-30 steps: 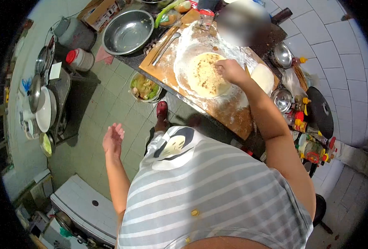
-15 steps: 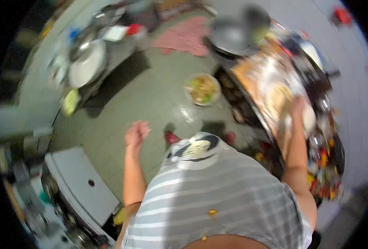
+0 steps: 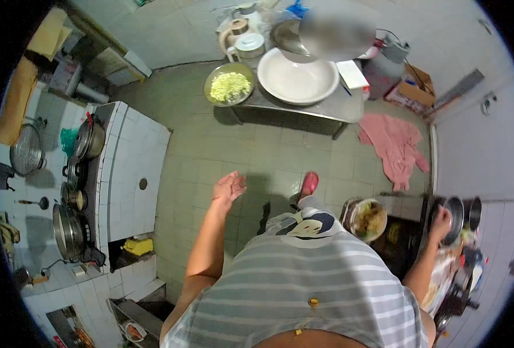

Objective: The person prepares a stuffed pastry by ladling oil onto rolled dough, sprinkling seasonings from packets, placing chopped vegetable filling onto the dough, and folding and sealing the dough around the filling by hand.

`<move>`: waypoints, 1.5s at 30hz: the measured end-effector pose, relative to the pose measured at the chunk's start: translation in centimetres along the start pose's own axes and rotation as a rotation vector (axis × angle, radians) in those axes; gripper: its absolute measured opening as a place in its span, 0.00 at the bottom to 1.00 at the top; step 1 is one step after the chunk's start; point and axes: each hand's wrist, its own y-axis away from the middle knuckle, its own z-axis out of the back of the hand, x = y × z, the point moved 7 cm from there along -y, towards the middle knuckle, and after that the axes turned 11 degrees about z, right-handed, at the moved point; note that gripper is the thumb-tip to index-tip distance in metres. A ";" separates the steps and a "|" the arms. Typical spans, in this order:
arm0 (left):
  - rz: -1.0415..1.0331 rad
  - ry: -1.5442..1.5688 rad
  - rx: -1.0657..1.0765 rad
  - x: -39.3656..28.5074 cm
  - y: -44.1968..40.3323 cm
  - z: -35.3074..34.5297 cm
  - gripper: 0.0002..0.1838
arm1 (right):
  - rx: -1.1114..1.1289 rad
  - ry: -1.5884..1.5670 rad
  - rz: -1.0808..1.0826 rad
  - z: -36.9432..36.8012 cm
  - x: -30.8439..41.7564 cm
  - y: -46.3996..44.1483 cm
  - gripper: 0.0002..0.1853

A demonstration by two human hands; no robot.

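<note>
My left hand hangs over the tiled floor with nothing in it, its fingers loosely apart. At the right, my right hand is beside the metal basin, its fingers curled. Whether it grips the rim or anything else is too small to tell. Below it lies the floured wooden board, partly hidden by my right forearm. A bowl of food scraps stands on the floor side, left of that counter.
Ahead, a low table holds a large white basin and a bowl of chopped greens. A pink cloth lies on the floor. At the left, a tiled stove counter bears several pots.
The view has swung left, towards the low table and stove counter. My right hand has left the flattened dough and is now beside the metal basin. My left hand stays raised and empty.
</note>
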 end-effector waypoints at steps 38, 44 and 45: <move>-0.178 -0.040 -0.485 -31.1 -47.0 1.5 0.20 | 0.736 -0.884 -0.749 -74.6 70.4 12.5 0.20; 0.005 -0.113 -0.500 -30.7 -44.2 1.4 0.18 | 0.691 -0.840 -0.867 -70.0 70.9 11.9 0.17; 0.002 -0.024 -0.456 -30.6 -43.8 1.2 0.18 | 0.673 -0.865 -0.835 -69.4 71.2 11.7 0.18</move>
